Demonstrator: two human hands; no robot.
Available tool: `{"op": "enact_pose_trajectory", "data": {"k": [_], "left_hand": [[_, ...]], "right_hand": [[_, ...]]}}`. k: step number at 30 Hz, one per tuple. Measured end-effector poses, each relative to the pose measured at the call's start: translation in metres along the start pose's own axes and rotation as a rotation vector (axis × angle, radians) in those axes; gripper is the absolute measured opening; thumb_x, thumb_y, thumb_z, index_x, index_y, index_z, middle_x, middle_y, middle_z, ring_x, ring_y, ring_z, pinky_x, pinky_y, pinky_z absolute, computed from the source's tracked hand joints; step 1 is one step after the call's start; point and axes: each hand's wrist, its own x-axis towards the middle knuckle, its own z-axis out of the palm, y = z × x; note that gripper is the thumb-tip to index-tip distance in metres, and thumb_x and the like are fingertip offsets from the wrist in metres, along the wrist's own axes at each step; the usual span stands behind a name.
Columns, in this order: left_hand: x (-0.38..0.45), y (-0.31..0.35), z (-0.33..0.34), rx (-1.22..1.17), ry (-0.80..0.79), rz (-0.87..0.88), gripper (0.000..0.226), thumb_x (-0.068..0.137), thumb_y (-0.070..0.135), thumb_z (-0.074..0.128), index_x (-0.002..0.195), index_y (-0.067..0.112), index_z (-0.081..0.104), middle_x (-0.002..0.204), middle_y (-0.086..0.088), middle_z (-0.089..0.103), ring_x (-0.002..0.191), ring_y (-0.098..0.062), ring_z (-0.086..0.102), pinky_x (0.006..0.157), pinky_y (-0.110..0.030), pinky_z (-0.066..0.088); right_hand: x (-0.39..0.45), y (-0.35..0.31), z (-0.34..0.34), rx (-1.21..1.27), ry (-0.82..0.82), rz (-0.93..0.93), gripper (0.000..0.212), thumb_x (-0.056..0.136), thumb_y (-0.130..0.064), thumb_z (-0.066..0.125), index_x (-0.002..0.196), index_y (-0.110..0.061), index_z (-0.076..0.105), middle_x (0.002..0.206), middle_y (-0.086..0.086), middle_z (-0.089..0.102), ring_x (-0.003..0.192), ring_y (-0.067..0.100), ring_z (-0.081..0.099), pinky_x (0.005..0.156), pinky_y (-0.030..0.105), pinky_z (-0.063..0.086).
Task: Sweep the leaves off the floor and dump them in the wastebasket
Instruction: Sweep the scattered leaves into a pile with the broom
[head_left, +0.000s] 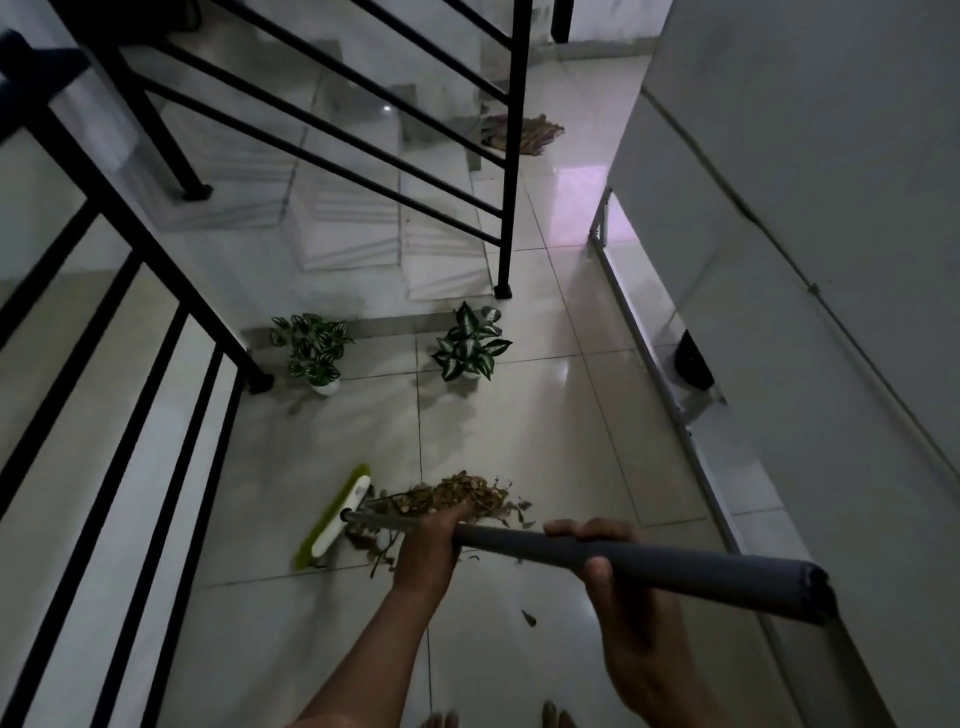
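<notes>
A pile of dry brown leaves (462, 496) lies on the pale tiled floor (545, 441), just right of a broom head (335, 514) with green bristles and a white body. The broom's grey handle (675, 564) runs from the head toward the lower right. My left hand (428, 551) grips the handle low down, close to the leaves. My right hand (618, 587) grips it higher up, near the thick end. One loose leaf (529, 618) lies apart, nearer to me. No wastebasket can be made out.
Two small potted plants (314, 348) (470, 345) stand on the floor beyond the pile. Black stair railings (156, 364) (511, 156) border the left and the middle. A white wall (805, 260) runs along the right. A brownish mat (519, 134) lies far back. My bare toes (441, 719) show at the bottom.
</notes>
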Motion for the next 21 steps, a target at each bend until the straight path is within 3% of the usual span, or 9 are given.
{"op": "enact_pose_trajectory", "data": {"k": [7, 12, 16, 21], "left_hand": [[0.01, 0.059, 0.012, -0.074, 0.04, 0.1, 0.04, 0.084, 0.001, 0.054, 0.12, 0.019, 0.057, 0.113, -0.007, 0.066, 0.103, -0.019, 0.06, 0.084, -0.021, 0.043], [0.016, 0.095, 0.007, -0.06, 0.143, 0.176, 0.034, 0.09, 0.007, 0.05, 0.122, 0.02, 0.054, 0.109, -0.007, 0.066, 0.099, -0.021, 0.062, 0.081, -0.026, 0.046], [0.011, 0.099, 0.0, -0.042, 0.175, 0.189, 0.037, 0.09, 0.006, 0.051, 0.124, 0.018, 0.052, 0.113, -0.008, 0.065, 0.101, -0.021, 0.062, 0.086, -0.028, 0.048], [0.0, 0.073, -0.001, -0.013, 0.188, 0.103, 0.033, 0.088, 0.006, 0.054, 0.119, 0.019, 0.056, 0.108, -0.005, 0.067, 0.098, -0.02, 0.063, 0.082, -0.028, 0.05]], "right_hand": [[0.021, -0.046, -0.046, -0.036, -0.005, -0.129, 0.037, 0.062, -0.075, 0.056, 0.083, -0.045, 0.059, 0.094, -0.007, 0.069, 0.096, 0.014, 0.064, 0.087, 0.026, 0.052], [0.033, -0.077, -0.068, -0.033, 0.02, -0.316, 0.031, 0.073, -0.065, 0.055, 0.089, -0.039, 0.06, 0.091, -0.001, 0.07, 0.094, 0.023, 0.066, 0.084, 0.034, 0.054], [0.031, -0.081, -0.074, 0.007, 0.017, -0.351, 0.03, 0.075, -0.064, 0.053, 0.091, -0.039, 0.059, 0.091, -0.001, 0.07, 0.093, 0.022, 0.066, 0.081, 0.03, 0.055], [0.025, -0.058, -0.062, 0.123, -0.022, -0.302, 0.029, 0.077, -0.058, 0.055, 0.092, -0.035, 0.059, 0.094, 0.002, 0.069, 0.095, 0.02, 0.064, 0.08, 0.026, 0.054]]}}
